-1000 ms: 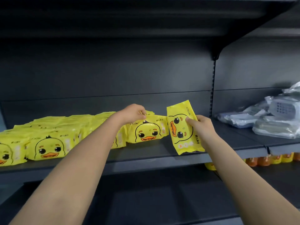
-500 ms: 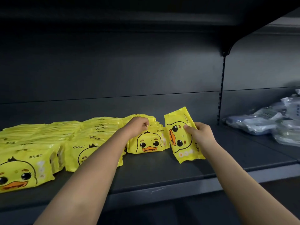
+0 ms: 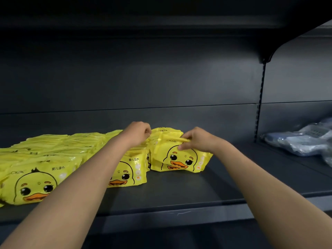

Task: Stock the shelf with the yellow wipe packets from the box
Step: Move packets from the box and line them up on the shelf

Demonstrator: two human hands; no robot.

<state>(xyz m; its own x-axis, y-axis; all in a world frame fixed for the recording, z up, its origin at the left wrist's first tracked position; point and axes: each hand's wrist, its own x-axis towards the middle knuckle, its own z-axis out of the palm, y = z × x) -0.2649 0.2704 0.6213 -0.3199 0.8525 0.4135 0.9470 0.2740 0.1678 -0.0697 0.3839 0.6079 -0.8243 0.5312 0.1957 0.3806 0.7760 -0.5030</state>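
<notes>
A dark grey metal back panel [image 3: 161, 78] is filling the background, with an upper shelf [image 3: 143, 13] overhanging it along the top. Below, the shelf [image 3: 179, 193] being stocked is running the full width of the view, and a slotted upright [image 3: 260, 105] is dividing it from the bay at the right.

The yellow wipe packets [image 3: 53, 150] are standing in front-to-back rows on the left half of the shelf, each row leaning back and showing a duck face on its front packet. Rows are touching side to side. In the right bay, clear-wrapped packs [image 3: 296, 141] with bluish contents are lying in a loose heap, well apart from the yellow stock.

Both bare forearms are reaching in from the lower edge. The front packet [image 3: 179, 160] of the right-most row is standing on the shelf, face forward, tilted slightly back against the packets behind it.

The right hand [image 3: 195, 141] is pinching this front packet at its top edge: the thumb is pressing on the printed face and the fingers are curling over the top. The left hand [image 3: 138, 133] is resting at the top rear of the same row, fingers curled close together against the packet tops; whether they are actually gripping one cannot be told.
</notes>
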